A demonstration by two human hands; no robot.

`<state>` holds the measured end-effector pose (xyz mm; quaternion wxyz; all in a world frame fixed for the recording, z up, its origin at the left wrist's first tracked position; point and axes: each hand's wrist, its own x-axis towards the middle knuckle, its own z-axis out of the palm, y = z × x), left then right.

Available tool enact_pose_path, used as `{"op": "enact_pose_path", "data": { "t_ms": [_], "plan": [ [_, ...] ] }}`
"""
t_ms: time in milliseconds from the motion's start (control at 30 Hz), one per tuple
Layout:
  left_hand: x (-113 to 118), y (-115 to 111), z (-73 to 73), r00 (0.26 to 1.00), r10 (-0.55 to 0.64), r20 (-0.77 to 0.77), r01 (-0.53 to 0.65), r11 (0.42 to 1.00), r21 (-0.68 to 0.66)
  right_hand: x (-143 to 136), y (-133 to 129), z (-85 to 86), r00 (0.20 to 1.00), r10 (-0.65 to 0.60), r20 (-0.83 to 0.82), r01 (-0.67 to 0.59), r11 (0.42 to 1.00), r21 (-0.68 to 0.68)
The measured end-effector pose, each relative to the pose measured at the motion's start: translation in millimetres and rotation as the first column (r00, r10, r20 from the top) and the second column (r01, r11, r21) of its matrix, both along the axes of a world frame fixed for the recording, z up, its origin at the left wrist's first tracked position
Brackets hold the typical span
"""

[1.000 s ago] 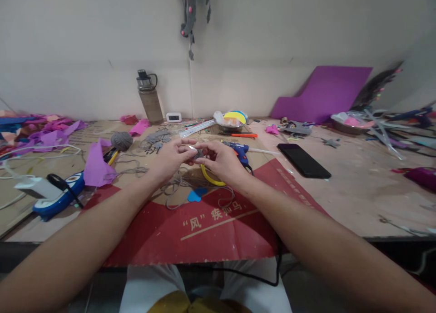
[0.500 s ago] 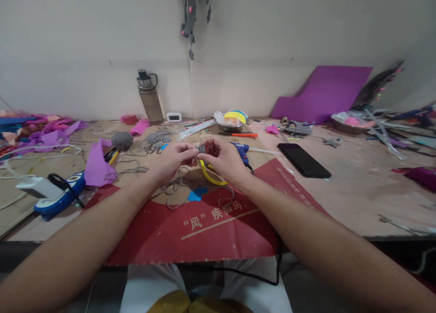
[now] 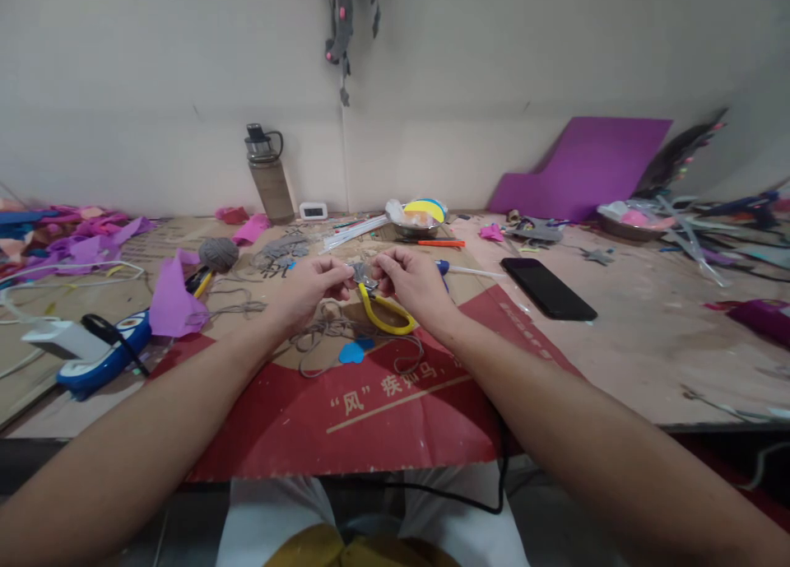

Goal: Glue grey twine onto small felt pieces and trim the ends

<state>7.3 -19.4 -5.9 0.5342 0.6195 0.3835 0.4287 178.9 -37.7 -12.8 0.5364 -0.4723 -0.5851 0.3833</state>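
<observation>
A small grey piece (image 3: 360,272) shows between my two hands, over the middle of the table. My left hand (image 3: 318,287) is closed in a pinch at its left side. My right hand (image 3: 411,283) has thumb and fingertips pressed together just right of it; what they hold is too small to name. Beneath the hands lie yellow-handled scissors (image 3: 392,318), loose grey yarn (image 3: 321,330) and blue cut pieces (image 3: 354,351). A blue glue gun (image 3: 442,268) is mostly hidden behind my right hand.
A ball of grey yarn (image 3: 218,254), purple felt (image 3: 176,297) and a blue power strip (image 3: 114,355) lie left. Behind stand a bottle (image 3: 271,184) and a bowl (image 3: 416,224). A black phone (image 3: 548,289) lies right. Red card (image 3: 395,435) covers the front edge.
My hands have moved slightly apart, and the gap between their fingertips is wider. More of the scissors shows, and less of the glue gun. The view has shifted slightly.
</observation>
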Motion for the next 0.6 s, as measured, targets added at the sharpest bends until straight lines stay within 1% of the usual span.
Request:
{"op": "enact_pose_path", "data": {
  "t_ms": [67, 167, 200, 267, 367, 467, 533, 600],
  "plan": [
    [-0.4, 0.0, 0.0, 1.0, -0.003, 0.003, 0.003, 1.0, 0.013, 0.4, -2.1, -1.4, 0.99, -0.04, 0.132, 0.024, 0.992, 0.125],
    [-0.5, -0.9, -0.2, 1.0, 0.002, -0.025, -0.001, 1.0, 0.023, 0.5, -6.4, -2.9, 0.927, -0.165, 0.336, 0.05, 0.944, 0.325],
    [-0.4, -1.2, -0.3, 0.999, 0.004, -0.035, -0.003, 1.0, 0.024, 0.5, -7.7, -2.8, 0.903, -0.199, 0.382, 0.048, 0.929, 0.368],
    [-0.1, -1.6, -0.5, 0.999, -0.001, -0.042, 0.002, 1.0, 0.025, 0.8, -9.4, -1.9, 0.863, -0.236, 0.447, 0.036, 0.91, 0.413],
    [0.1, -1.1, -0.7, 0.999, -0.015, -0.032, 0.015, 1.0, 0.017, 2.6, -8.9, -0.5, 0.838, -0.27, 0.474, 0.057, 0.908, 0.415],
    [0.2, -0.2, 0.0, 1.0, 0.005, -0.021, -0.005, 1.0, 0.013, 4.8, -6.6, -0.4, 0.857, -0.271, 0.437, 0.082, 0.911, 0.404],
    [0.3, -0.2, 0.8, 0.999, 0.031, -0.028, -0.031, 0.999, 0.011, 5.2, -5.9, -1.0, 0.878, -0.237, 0.415, 0.044, 0.904, 0.425],
    [0.5, -0.7, 1.3, 0.998, 0.047, -0.04, -0.047, 0.999, 0.005, 4.2, -6.6, -1.5, 0.886, -0.204, 0.416, -0.021, 0.88, 0.475]
  ]
}}
